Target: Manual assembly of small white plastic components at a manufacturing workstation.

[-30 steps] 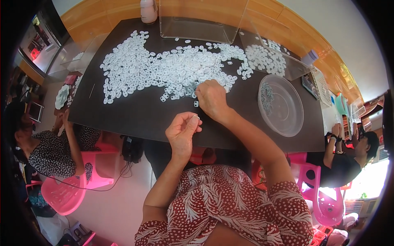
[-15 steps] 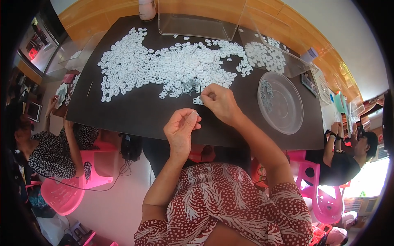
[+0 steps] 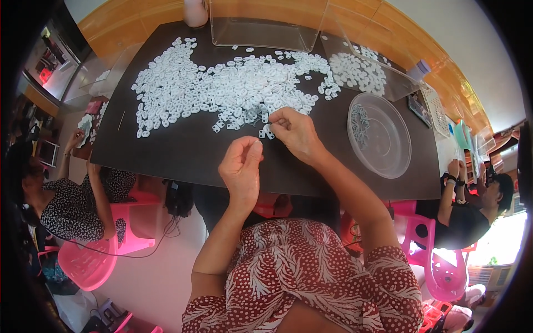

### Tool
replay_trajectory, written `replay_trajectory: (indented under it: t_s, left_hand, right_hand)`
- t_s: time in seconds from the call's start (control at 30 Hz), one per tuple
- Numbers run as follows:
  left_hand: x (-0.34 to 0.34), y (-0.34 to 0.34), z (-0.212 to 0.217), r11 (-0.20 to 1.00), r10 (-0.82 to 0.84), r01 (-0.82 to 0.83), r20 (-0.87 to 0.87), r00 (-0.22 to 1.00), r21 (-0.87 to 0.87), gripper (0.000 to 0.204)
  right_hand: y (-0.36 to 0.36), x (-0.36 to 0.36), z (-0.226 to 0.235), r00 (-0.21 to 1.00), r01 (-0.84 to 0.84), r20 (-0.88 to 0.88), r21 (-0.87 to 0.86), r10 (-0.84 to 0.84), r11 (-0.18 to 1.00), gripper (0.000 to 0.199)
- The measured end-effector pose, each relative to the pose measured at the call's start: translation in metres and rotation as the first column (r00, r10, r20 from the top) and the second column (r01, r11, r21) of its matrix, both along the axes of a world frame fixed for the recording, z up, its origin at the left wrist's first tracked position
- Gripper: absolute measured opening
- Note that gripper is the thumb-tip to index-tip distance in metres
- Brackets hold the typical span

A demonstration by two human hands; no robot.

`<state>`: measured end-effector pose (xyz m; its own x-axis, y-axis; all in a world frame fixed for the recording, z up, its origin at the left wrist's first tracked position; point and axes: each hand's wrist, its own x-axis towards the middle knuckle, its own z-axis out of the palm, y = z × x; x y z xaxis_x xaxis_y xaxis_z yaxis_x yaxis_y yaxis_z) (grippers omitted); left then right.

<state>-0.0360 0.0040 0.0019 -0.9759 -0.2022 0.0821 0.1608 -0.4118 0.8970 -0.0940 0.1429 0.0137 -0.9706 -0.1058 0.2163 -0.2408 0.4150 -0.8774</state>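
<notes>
My left hand [image 3: 240, 171] is raised over the near part of the dark table, thumb and fingertips pinched together. Whatever is between them is too small to make out. To its right, my right hand [image 3: 297, 133] reaches the near edge of a heap of small white oval plastic pieces with holes [image 3: 239, 83], its thumb and forefinger closed. What they grip is hidden. Just beside those fingertips lie a few loose white pieces [image 3: 265, 132]. Thin grey pieces [image 3: 252, 115] show at the heap's near edge.
A round clear plastic tray [image 3: 388, 166] with grey pieces stands at the right. Behind are clear boxes [image 3: 266, 41], more white pieces [image 3: 361, 75] and a pale bottle [image 3: 195, 14]. A thin stick [image 3: 121, 121] lies left. Other people sit at both sides, near pink chairs [image 3: 89, 261].
My left hand has risen slightly toward the heap, thumb and fingers still together. My right hand has shifted a little up and left at the heap's near edge.
</notes>
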Motion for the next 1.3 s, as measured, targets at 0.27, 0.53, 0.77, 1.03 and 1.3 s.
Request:
replay_trajectory:
  t_s: [0.27, 0.53, 0.77, 1.03, 1.3]
  left_hand:
    - [-0.025, -0.001, -0.007, 0.898, 0.010, -0.013, -0.010, 1.000, -0.439, 0.010]
    - [-0.031, -0.005, -0.003, 0.852, 0.052, -0.091, -0.089, 0.995, -0.516, 0.009]
    - [-0.038, -0.009, -0.005, 0.786, 0.059, -0.154, -0.176, 0.983, -0.599, 0.008]
    - [-0.046, -0.011, -0.004, 0.916, 0.030, -0.013, 0.036, 0.999, -0.400, 0.006]
    - [-0.045, -0.009, -0.009, 0.934, 0.049, -0.032, 0.039, 0.998, -0.356, 0.005]
  right_hand:
    - [-0.004, -0.003, -0.004, 0.999, -0.025, 0.021, -0.012, 0.025, 1.000, 0.016]
    - [-0.005, -0.005, -0.005, 0.995, -0.074, 0.060, -0.111, 0.081, 0.991, 0.017]
    - [-0.002, -0.011, 0.008, 0.940, -0.142, 0.261, -0.289, 0.221, 0.947, 0.016]
    - [-0.014, -0.005, -0.008, 0.986, -0.019, -0.166, 0.019, 0.022, 1.000, 0.011]
    - [-0.018, -0.017, -0.006, 0.997, -0.026, 0.069, -0.266, 0.046, 0.964, 0.014]
